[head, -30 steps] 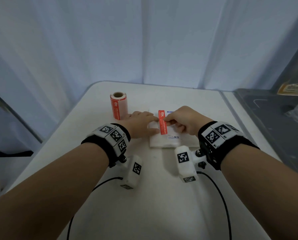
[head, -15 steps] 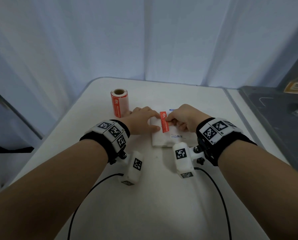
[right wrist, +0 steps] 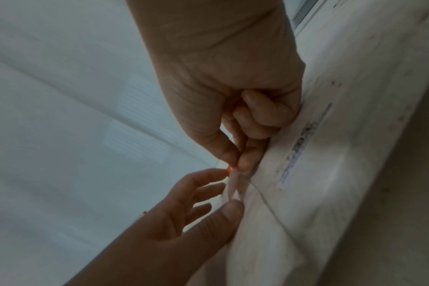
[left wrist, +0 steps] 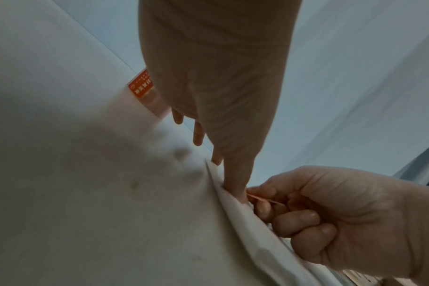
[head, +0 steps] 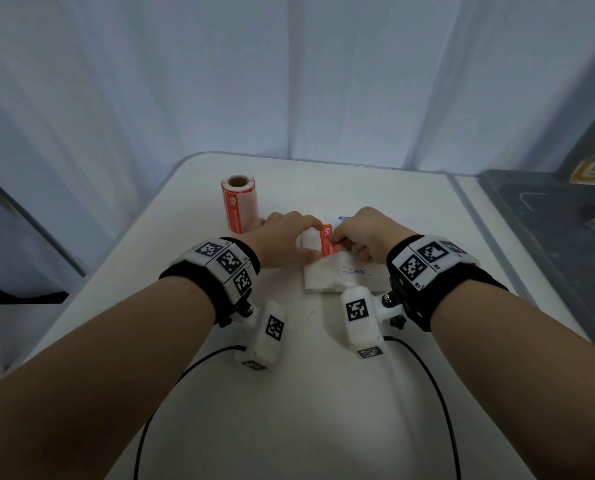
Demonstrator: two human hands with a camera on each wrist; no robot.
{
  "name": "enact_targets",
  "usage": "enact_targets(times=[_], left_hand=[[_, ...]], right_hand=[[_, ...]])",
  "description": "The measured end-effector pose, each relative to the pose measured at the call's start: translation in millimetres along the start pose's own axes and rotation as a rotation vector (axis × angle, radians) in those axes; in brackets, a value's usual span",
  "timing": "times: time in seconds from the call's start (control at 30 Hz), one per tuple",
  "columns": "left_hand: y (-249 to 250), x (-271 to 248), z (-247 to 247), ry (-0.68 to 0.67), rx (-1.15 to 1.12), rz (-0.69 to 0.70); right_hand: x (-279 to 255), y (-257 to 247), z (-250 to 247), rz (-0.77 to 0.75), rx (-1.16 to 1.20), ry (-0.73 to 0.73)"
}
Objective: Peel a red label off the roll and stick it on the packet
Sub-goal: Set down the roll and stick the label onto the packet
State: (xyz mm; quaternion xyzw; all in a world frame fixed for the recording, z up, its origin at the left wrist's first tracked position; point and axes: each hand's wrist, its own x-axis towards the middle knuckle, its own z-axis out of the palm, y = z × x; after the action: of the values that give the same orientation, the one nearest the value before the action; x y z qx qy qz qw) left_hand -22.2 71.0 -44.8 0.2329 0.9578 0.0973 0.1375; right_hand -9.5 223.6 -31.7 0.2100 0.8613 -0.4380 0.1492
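A white packet (head: 341, 277) lies flat on the white table (head: 323, 410). A red label (head: 328, 241) stands over the packet's left part. My right hand (head: 336, 239) pinches the label's right edge between thumb and forefinger. My left hand (head: 310, 240) has straight fingers: the forefinger touches the label's top end and the thumb presses its lower end onto the packet. The label roll (head: 239, 202) stands upright behind the left hand. In the left wrist view the thumb (left wrist: 238, 185) bears on the packet's (left wrist: 257, 243) edge. In the right wrist view the label (right wrist: 234, 182) shows edge-on between both hands.
A dark grey bin (head: 548, 244) sits past the table's right edge. Pale curtains close off the back. Two black cables (head: 171, 386) run from the wrist cameras toward me across the near table.
The label now lies lower and flatter over the packet. My left forefinger and thumb have closed in on its two ends. The right hand keeps its pinch.
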Motion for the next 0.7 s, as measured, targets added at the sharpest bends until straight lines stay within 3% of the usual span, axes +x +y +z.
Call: enact_targets(times=[0.5, 0.7], left_hand=[[1.6, 3.2, -2.0, -0.063, 0.059, -0.018], [6.8, 4.3, -3.9, -0.078, 0.055, -0.05]], right_hand=[[5.4, 4.3, 4.6, -0.047, -0.045, 0.006], [5.2, 6.4, 0.3, -0.041, 0.017, -0.056]])
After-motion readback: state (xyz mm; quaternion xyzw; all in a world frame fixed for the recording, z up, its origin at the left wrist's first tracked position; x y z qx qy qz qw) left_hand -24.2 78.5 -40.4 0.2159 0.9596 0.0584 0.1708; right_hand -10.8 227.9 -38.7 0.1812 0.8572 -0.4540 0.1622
